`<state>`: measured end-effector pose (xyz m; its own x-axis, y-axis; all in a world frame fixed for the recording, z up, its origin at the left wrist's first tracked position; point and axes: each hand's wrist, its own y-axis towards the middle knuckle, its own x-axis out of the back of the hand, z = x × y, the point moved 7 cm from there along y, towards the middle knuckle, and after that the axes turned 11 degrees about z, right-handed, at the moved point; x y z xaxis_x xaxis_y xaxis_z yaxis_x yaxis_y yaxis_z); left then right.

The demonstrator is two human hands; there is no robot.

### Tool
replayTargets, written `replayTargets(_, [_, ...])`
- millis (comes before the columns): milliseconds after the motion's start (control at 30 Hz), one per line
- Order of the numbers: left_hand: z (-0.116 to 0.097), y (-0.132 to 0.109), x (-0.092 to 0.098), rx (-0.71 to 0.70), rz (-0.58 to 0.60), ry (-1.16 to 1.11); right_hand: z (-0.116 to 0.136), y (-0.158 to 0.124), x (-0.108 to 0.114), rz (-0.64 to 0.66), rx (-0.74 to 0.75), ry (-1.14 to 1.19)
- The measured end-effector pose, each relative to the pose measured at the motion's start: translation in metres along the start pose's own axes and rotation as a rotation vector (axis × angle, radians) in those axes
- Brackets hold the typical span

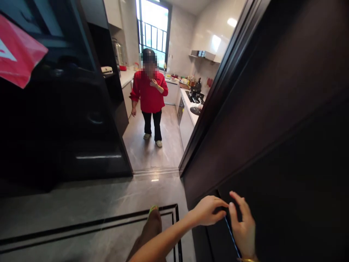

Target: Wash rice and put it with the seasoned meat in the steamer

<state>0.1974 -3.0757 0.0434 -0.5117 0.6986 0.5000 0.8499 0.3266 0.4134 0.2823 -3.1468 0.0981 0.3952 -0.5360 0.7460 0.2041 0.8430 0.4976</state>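
Observation:
My left hand (211,211) reaches in from below, its fingers bent and the thumb held apart from them. Nothing shows between its fingers. Close beside it on the right is my right hand (242,225), raised with fingers curved and spread, also with nothing visible in it. The left fingertips come very near the right thumb; whether they touch I cannot tell. A gold-coloured band (247,259) circles my right wrist. Both hands are in front of a dark panel (294,189), where a thin bright blue edge (231,233) runs down between them.
Ahead, a doorway with a floor track (155,172) opens into a kitchen. A person in a red shirt (149,92) stands inside. A stove (195,96) sits on the right counter (194,117). At left are a dark glossy panel (73,138) and a red bag (19,54).

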Motion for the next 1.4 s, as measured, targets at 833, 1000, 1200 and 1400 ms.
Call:
replayTargets(833, [0.518, 0.233, 0.663, 0.477, -0.546, -0.059, -0.068, 0.819, -0.631, 0.18, -0.561, 1.067])
replayTargets(1000, [0.628, 0.266, 0.799, 0.56, -0.683, -0.018, -0.037, 0.992, -0.755, 0.292, -0.492, 1.179])
replayTargets(1200, [0.775, 0.332, 0.968, 0.495, -0.84, 0.004, -0.039, 1.119, -0.889, 0.629, -0.42, 1.271])
replayTargets(1400, [0.865, 0.377, 1.115, 0.462, -0.96, 0.055, -0.037, 1.24, -0.999, 0.902, -0.481, 1.337])
